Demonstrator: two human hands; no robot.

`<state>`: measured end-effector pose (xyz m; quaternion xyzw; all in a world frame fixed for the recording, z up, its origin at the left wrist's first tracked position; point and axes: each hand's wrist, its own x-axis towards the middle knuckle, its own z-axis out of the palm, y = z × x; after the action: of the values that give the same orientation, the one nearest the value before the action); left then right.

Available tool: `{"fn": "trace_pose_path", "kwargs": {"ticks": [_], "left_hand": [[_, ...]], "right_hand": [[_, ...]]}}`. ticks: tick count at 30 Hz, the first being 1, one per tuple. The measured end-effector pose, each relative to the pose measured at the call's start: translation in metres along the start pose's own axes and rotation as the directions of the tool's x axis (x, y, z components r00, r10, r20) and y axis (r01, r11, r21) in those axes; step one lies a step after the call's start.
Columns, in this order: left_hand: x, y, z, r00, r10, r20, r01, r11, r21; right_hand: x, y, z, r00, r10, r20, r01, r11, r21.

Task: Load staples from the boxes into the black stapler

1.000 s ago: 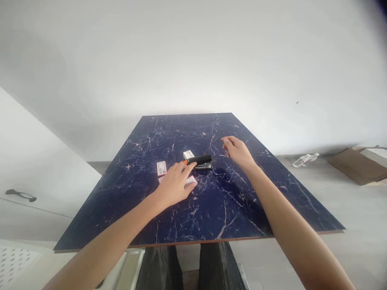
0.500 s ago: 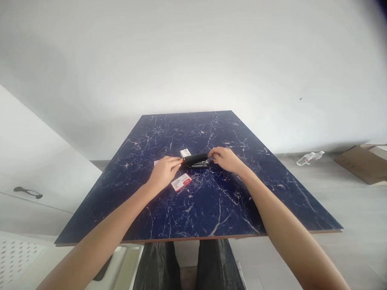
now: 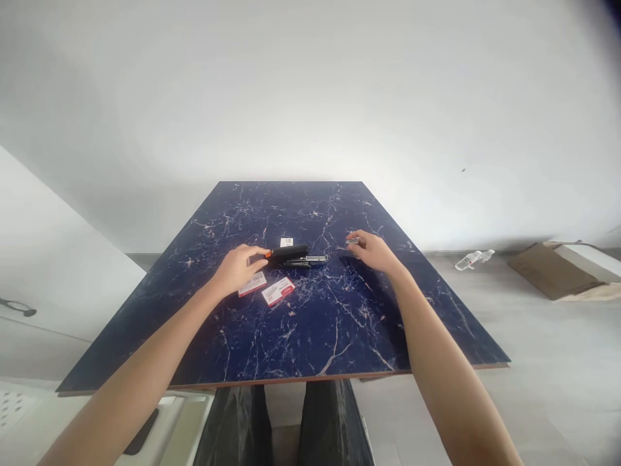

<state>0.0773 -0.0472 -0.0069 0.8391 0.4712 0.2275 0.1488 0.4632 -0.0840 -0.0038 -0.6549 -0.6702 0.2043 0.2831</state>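
Stapler: the black stapler (image 3: 291, 254) lies near the middle of the table (image 3: 291, 353), midway between left and right edges; its metal rail (image 3: 315, 259) points to the right edge.
Left hand: the left hand (image 3: 237, 268) pinches the orange end (image 3: 268, 253) of the stapler between thumb and fingers.
Right hand: the right hand (image 3: 372, 252) pinches a small silvery piece (image 3: 352, 241), apart from the rail, toward the right edge; what piece exactly, I cannot tell.
Good handling: in my judgement, the left pinch should stay firm, so the stapler does not turn, and the piece should be kept level and in line with the rail, without force.
Boxes: one white box (image 3: 286, 242) is behind the stapler, toward the far edge; two red-and-white boxes (image 3: 278, 292) are toward the near edge.
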Motion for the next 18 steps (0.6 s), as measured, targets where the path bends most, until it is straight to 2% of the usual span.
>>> {"fn": "trace_pose_path", "kwargs": {"ticks": [3, 7, 18], "left_hand": [[-0.002, -0.003, 0.001, 1.000, -0.018, 0.002, 0.018, 0.999, -0.032], [-0.002, -0.002, 0.005, 1.000, 0.001, 0.000, -0.001, 0.999, -0.038], [-0.004, 0.005, 0.005, 1.000, 0.007, 0.027, -0.006, 0.999, -0.045]], "right_hand": [[0.001, -0.011, 0.016, 1.000, -0.025, -0.003, 0.026, 0.993, 0.115], [0.000, -0.028, 0.030, 0.996, -0.092, 0.013, 0.089, 0.985, 0.149], [-0.012, -0.048, 0.028, 0.970, -0.226, -0.085, 0.219, 0.972, -0.081]]}}
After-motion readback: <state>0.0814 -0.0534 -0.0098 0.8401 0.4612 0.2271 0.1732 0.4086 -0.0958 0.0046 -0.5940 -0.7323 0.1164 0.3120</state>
